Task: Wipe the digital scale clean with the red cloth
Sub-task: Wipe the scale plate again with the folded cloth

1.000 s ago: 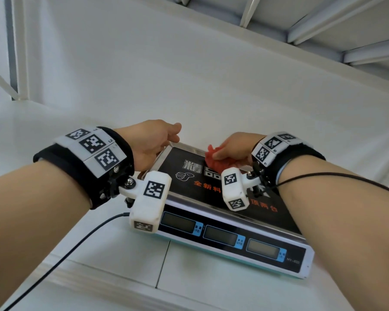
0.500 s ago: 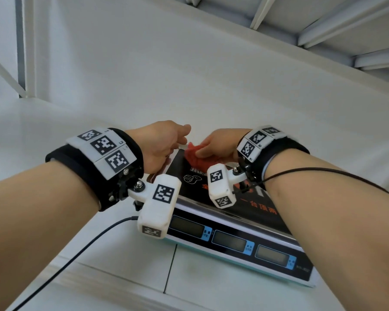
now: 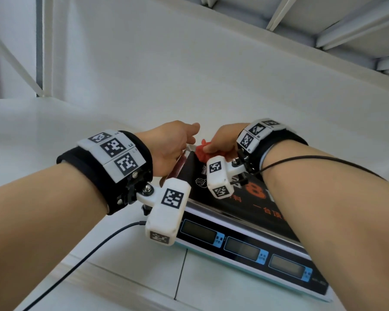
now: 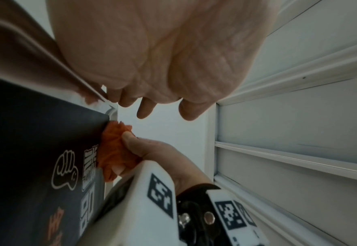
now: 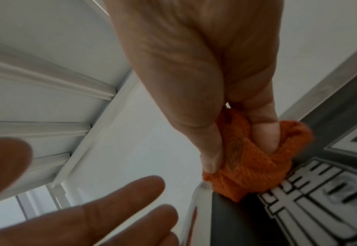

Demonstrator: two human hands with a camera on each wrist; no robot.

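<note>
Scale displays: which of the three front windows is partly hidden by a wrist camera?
The leftmost display: the left wrist's white camera housing overlaps its left end. The middle and right displays show unobstructed.

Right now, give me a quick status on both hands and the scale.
Right hand grips red cloth at scale pan's far left corner. Left hand open beside it. Nothing blocking.

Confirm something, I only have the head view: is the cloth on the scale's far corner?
Observer: Yes. In the right wrist view the cloth sits bunched on the scale's dark top, right at the corner.
Operator: How is it held?
Observer: The right hand pinches it between thumb and forefinger.
Operator: Is the left hand gripping the rim?
Observer: No. The left hand's fingers hang free past the corner, holding nothing.
</note>
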